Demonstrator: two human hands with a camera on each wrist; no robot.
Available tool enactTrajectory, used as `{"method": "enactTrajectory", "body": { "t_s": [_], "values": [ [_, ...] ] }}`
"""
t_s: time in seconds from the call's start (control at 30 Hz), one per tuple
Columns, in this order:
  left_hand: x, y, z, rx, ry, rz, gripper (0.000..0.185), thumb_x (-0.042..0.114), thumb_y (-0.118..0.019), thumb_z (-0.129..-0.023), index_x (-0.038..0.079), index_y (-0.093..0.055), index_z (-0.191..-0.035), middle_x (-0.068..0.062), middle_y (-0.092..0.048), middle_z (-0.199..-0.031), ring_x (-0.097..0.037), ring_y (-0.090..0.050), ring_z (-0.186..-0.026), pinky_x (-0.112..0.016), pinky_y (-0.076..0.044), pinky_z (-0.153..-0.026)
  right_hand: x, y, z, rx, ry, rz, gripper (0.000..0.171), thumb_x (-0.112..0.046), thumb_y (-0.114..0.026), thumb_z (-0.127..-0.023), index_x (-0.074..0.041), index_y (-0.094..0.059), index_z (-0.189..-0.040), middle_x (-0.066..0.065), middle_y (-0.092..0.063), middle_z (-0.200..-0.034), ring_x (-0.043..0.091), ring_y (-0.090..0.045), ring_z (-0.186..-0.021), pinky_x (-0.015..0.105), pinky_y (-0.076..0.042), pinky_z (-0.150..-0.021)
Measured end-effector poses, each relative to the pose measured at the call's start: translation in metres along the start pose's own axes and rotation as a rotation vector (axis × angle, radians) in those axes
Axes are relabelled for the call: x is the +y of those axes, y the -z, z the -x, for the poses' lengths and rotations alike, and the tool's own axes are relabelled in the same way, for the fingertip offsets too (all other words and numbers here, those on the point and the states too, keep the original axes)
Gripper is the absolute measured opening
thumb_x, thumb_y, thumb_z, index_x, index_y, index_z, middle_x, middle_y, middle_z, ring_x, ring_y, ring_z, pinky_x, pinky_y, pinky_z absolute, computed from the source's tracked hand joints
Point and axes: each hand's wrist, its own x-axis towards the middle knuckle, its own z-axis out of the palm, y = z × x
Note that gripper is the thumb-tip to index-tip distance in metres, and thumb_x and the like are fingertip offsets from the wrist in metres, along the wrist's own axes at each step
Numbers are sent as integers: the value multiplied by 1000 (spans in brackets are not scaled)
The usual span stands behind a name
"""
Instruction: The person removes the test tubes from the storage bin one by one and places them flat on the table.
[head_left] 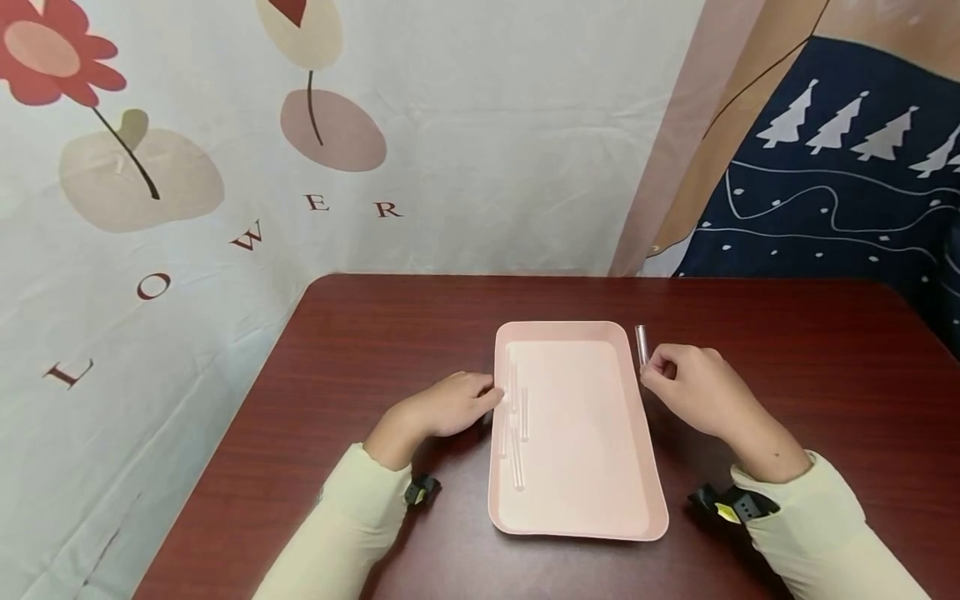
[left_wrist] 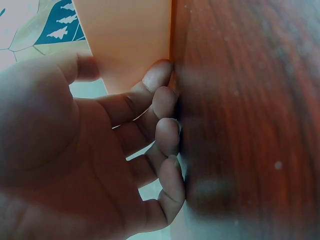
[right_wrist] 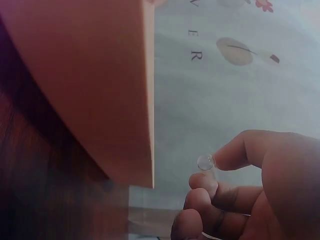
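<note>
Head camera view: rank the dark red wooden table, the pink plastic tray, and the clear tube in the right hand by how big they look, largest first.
1. Dark red wooden table.
2. Pink plastic tray.
3. Clear tube, pinched by the right hand; part of it is hidden by the fingers, but it is plainly the smallest.

Right hand (right_wrist: 250, 195) pinches clear tube (right_wrist: 205, 162) beside pink tray (right_wrist: 100, 100) edge.

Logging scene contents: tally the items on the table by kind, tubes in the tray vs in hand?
Pink tray: 1
Clear tubes lying in the tray: 3, as far as the head view shows; they are transparent and hard to separate
Clear tube pinched in the right hand, beside the tray: 1
Total: 5 things, 4 of them tubes
</note>
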Motion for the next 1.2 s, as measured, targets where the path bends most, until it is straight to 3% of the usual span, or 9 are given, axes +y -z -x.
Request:
{"method": "enactTrajectory", "body": {
  "t_s": [0.37, 1.2],
  "values": [
    [0, -1, 0, 2, 0, 15, 30, 28, -42, -105, 13, -57, -83, 2, -55, -76, -16, -54, -82, -33, -45, -80, 12, -1, -2, -55, -46, -8, 20, -18, -56, -93, -13, -65, -76, -2, -52, -59, 14, -45, -57, 28, -36, -52],
    [-3, -2, -2, 3, 5, 29, 32, 30, -41, -105, 14, -57, -82, 3, -53, -74, -15, -53, -81, -32, -44, -79, 38, -15, -11, -138, -94, -6, 27, -20, -57, -95, -12, -60, -69, 1, -49, -56, 16, -47, -54, 30, -38, -51]
  ]
}}
